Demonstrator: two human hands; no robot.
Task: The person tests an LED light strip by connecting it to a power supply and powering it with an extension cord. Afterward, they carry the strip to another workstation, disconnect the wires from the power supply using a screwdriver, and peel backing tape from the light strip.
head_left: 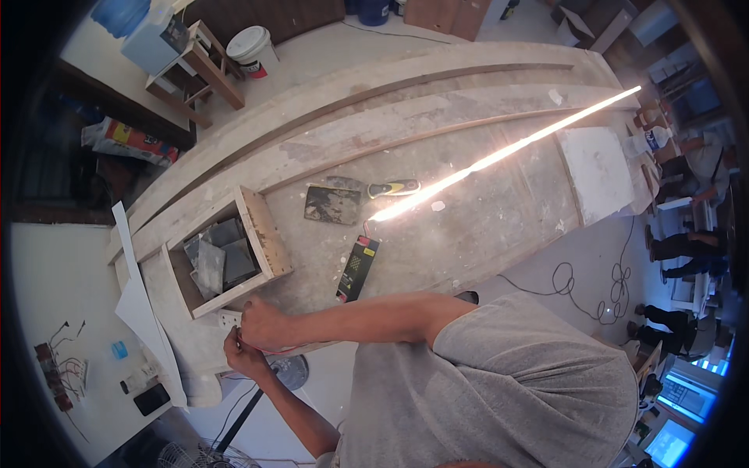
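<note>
My right hand (265, 323) and my left hand (244, 355) are close together at the near left edge of the workbench, both with fingers closed. A thin red wire (290, 347) runs rightward from between them, seemingly pinched in my left fingers. What my right fingers hold is hidden. Beside them lies a small white piece with dark holes, perhaps a socket (228, 318). A black power supply box (358, 269) lies further right on the bench. From its far end, a short wire leads to a long glowing light strip (499, 156) stretching to the far right.
A wooden box (264, 234) of dark and grey pieces stands just beyond my hands. A dark stained plate (331, 204) and a yellow-black-handled tool (393, 188) lie mid-bench. A white board (598, 178) rests at right. A phone (151, 399) lies lower left. Several people are at far right.
</note>
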